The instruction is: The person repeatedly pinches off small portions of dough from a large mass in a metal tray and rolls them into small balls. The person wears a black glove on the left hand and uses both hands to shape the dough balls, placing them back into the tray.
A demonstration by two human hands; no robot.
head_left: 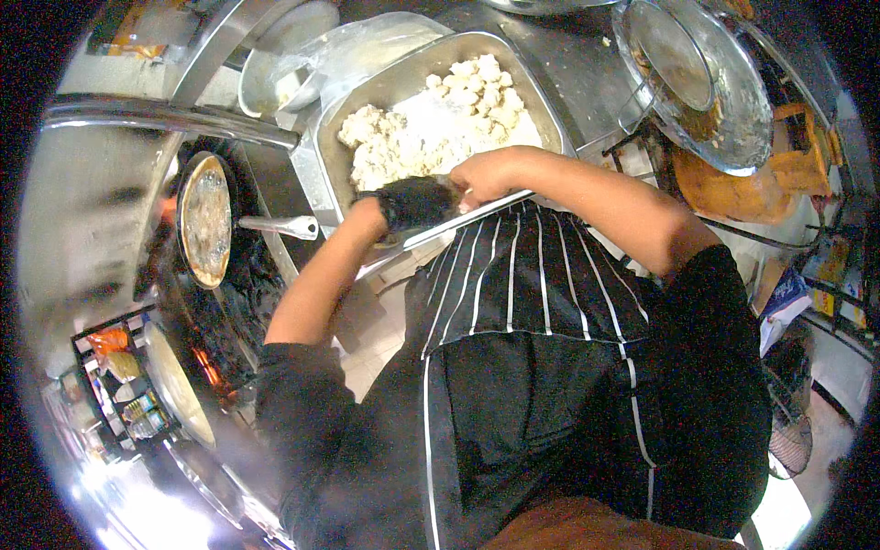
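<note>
A deep rectangular metal pan (pixel 332 156) lies in front of me, holding white flour (pixel 435 128) and lumpy flour-coated pieces (pixel 477 84). My left hand (pixel 408 203), in a black glove, is low over the pan's near side; its fingers are dark and blurred. Beside it, my bare right hand (pixel 488 174) has curled fingers at the near rim, close to the glove's tip. What those fingers grip, if anything, is hidden.
To the left, a long-handled frying pan (pixel 205 220) of bubbling oil sits on a stove with flames showing. A metal rail (pixel 165 115) runs above it. At the upper right stands a wide metal bowl (pixel 738 115) with a round strainer (pixel 678 55).
</note>
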